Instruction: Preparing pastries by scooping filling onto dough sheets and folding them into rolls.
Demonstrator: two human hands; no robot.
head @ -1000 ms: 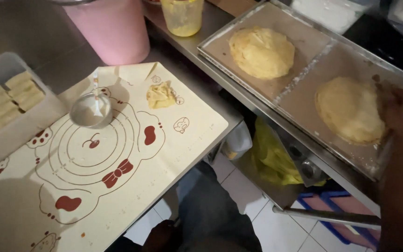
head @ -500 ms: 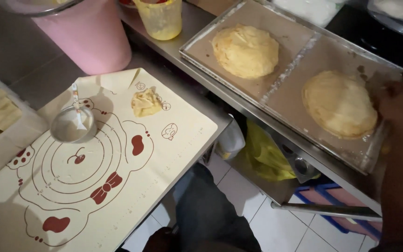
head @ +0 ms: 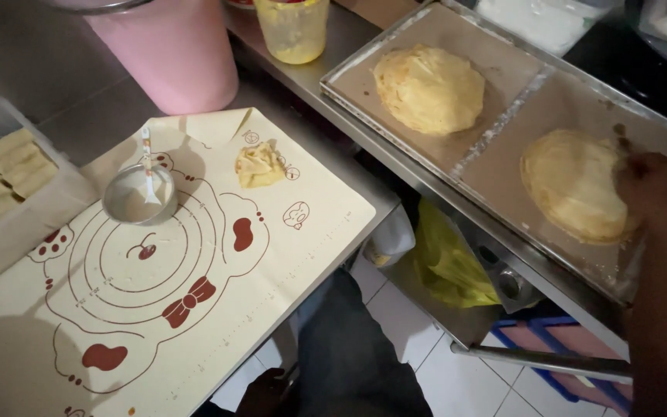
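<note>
The near flatbread (head: pixel 573 185) lies on the right half of the tray (head: pixel 395 116), on brown paper. The right hand (head: pixel 654 189) rests on the flatbread's right edge, fingers curled down over the dough; how firmly it grips cannot be told, as the hand is dark and partly at the frame's side. The left hand is not in view.

A second flatbread (head: pixel 430 86) lies on the tray's left half, well apart from the first, with a seam in the paper between them. The tray sits on a steel shelf.

Left of the tray a cream mat (head: pixel 194 309) with red-brown rings, a bow and spots covers the table. On the mat, nearest the tray, sits a small dough lump (head: pixel 259 164). Farther left of the tray, also on the mat, stands a small metal bowl (head: pixel 139 194) with a spoon (head: pixel 148 174) in it. Beyond the mat's left edge a box (head: pixel 9 224) holds pale dough strips (head: pixel 1 174).

Behind the mat stands a pink bucket (head: pixel 167 54), and between it and the tray a yellow cup (head: pixel 292 29). Below the tray a yellow bag (head: pixel 449 255) hangs over the tiled floor.
</note>
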